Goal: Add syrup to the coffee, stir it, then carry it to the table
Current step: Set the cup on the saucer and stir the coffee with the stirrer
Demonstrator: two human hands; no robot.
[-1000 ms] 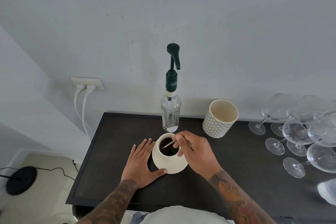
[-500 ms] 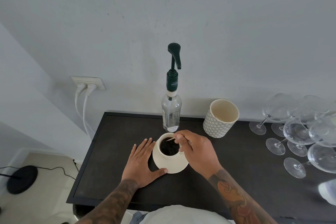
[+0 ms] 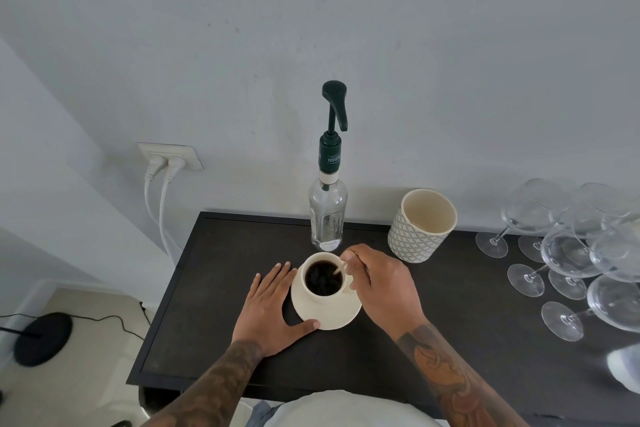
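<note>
A cream cup [image 3: 313, 290] of black coffee stands on a cream saucer [image 3: 341, 314] on the dark counter [image 3: 214, 288]. My right hand [image 3: 381, 284] pinches a thin wooden stir stick [image 3: 340, 268] whose tip dips into the coffee at the cup's right side. My left hand [image 3: 273, 308] lies flat on the counter with fingers spread, thumb touching the saucer's front left rim. Just behind the cup stands the clear syrup bottle [image 3: 328, 215] with a dark green pump, upright against the wall.
A patterned cream holder [image 3: 420, 225] stands behind my right hand. Several stemmed wine glasses [image 3: 568, 253] crowd the counter's right side. A wall socket [image 3: 169, 156] with two white plugs is at the left. The counter's left edge drops to the floor.
The stir stick has swung from the cup's left side to its right side inside the coffee. My left hand and the saucer have stayed in place.
</note>
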